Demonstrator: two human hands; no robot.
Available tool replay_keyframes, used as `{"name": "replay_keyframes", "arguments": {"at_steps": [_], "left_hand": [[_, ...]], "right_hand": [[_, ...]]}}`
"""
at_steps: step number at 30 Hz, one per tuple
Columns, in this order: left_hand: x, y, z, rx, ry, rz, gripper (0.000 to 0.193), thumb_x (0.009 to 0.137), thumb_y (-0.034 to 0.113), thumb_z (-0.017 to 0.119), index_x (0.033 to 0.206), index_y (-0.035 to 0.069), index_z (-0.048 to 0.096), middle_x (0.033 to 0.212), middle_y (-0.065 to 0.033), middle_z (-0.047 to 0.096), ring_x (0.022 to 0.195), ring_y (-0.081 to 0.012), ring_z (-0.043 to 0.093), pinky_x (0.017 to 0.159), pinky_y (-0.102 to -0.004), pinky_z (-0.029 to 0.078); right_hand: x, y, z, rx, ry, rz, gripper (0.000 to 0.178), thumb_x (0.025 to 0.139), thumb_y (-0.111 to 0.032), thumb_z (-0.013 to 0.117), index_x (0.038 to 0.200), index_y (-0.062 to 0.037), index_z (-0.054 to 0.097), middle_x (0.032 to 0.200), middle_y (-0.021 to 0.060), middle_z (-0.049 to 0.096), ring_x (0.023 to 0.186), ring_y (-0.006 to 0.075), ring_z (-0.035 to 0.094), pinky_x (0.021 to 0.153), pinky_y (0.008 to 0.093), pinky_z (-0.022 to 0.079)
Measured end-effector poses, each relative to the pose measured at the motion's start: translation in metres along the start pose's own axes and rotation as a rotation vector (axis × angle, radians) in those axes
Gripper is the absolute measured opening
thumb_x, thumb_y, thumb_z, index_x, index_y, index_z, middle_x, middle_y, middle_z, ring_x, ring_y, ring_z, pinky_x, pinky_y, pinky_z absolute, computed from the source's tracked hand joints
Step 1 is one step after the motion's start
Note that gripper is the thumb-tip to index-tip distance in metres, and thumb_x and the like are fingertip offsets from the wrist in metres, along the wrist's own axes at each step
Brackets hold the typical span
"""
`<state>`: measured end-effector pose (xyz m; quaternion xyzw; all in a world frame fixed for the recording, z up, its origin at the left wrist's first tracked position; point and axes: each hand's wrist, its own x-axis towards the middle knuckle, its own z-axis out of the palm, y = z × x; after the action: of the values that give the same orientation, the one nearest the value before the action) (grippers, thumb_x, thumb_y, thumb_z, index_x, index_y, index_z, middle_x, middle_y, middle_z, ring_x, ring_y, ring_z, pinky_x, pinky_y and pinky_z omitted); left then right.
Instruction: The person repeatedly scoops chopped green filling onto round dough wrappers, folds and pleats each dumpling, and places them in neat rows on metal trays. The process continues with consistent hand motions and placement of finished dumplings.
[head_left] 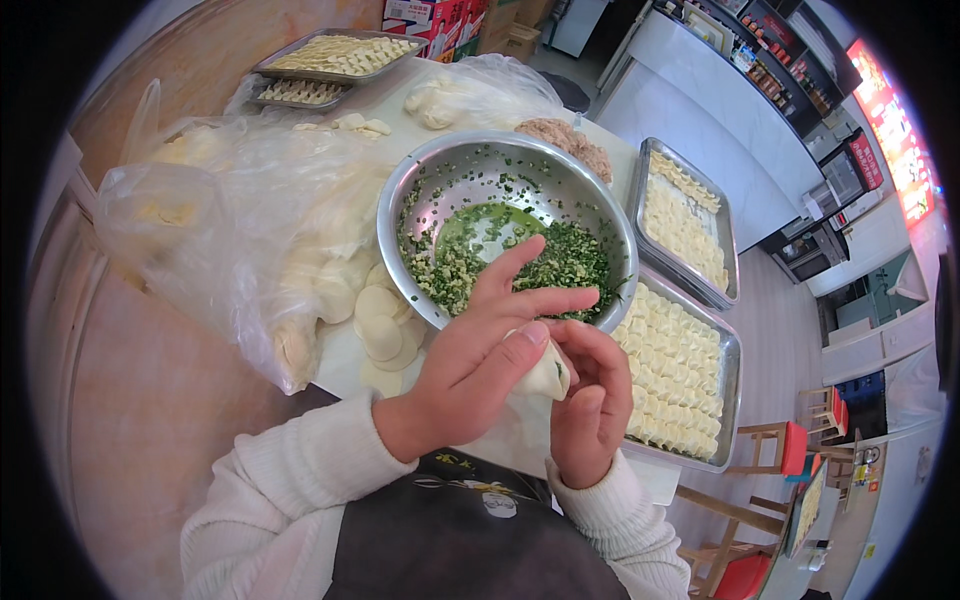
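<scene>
I see a pale, soft dumpling (546, 375) pinched between my two hands, just in front of my chest and above the near edge of the counter (345, 355). Its dough is folded over, with one edge pressed shut. My left hand (480, 345) grasps it from the left, thumb on top, fingers stretched forward. My right hand (592, 405) curls around its right side, gripping it too. Just beyond sits a steel bowl (505, 225) of chopped green filling. Round wrappers (380, 320) lie to the left, and trays of finished dumplings (675, 365) to the right.
</scene>
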<state>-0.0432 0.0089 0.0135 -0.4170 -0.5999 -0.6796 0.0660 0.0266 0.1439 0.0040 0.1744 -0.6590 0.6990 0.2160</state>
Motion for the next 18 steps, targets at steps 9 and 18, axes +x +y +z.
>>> {"name": "replay_keyframes", "arguments": {"at_steps": [9, 18], "left_hand": [[-0.002, -0.001, 0.005, 0.03, -0.044, 0.002, 0.027, 0.095, 0.007, 0.042, 0.101, -0.002, 0.066, 0.132, -0.017, 0.055, 0.14, -0.037, 0.023, 0.115, -0.0475, 0.015], [-0.007, 0.005, 0.012, -0.053, -0.018, -0.074, 0.032, 0.09, 0.004, 0.04, 0.111, -0.007, 0.061, 0.15, -0.0184, 0.027, 0.14, -0.0322, 0.027, 0.112, -0.0441, 0.026]], "right_hand": [[0.021, 0.001, -0.005, -0.17, -0.227, 0.004, 0.055, 0.095, -0.042, 0.051, 0.131, 0.0004, 0.05, 0.134, 0.0228, 0.044, 0.131, 0.0363, 0.038, 0.109, 0.0454, 0.028], [0.046, -0.002, -0.005, -0.384, -0.316, -0.145, 0.046, 0.099, -0.032, 0.033, 0.107, 0.0004, 0.065, 0.122, 0.0219, 0.058, 0.13, 0.0418, 0.04, 0.11, 0.0501, 0.026]]}}
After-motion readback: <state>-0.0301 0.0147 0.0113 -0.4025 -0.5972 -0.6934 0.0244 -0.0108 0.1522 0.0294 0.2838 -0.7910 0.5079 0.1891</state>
